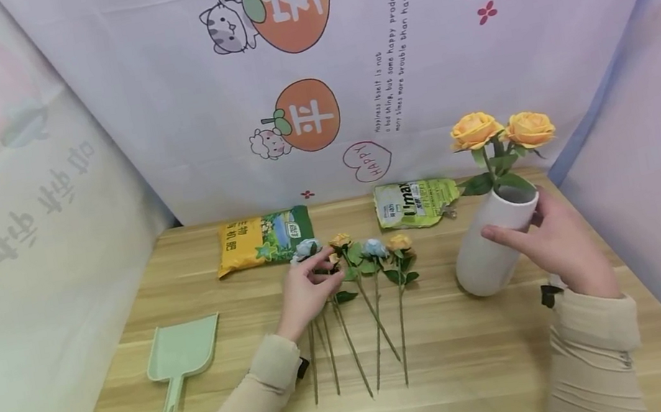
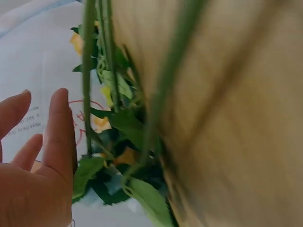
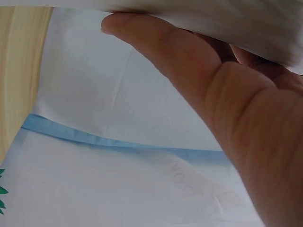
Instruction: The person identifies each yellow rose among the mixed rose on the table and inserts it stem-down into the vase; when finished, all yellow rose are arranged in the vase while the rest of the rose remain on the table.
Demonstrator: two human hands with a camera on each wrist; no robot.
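My right hand (image 1: 567,246) grips a white vase (image 1: 487,249) near its mouth, the thumb across the front. The vase leans to the right, its base at the table, with two yellow roses (image 1: 475,131) standing in it. In the right wrist view my thumb (image 3: 161,40) lies against the vase's pale wall. My left hand (image 1: 306,296) hovers at the heads of several artificial roses lying on the table; blue roses (image 1: 374,249) and yellow roses (image 1: 399,242) are among them. The left wrist view shows its fingers (image 2: 59,132) extended beside green leaves (image 2: 130,127), pinching nothing.
Behind the roses lies a yellow and green packet (image 1: 264,239). A green pouch (image 1: 415,203) with a clip is farther right, by the back curtain. On the left of the wooden table (image 1: 467,394) rests a pale green dustpan (image 1: 183,351). White printed curtains (image 1: 171,116) enclose the table.
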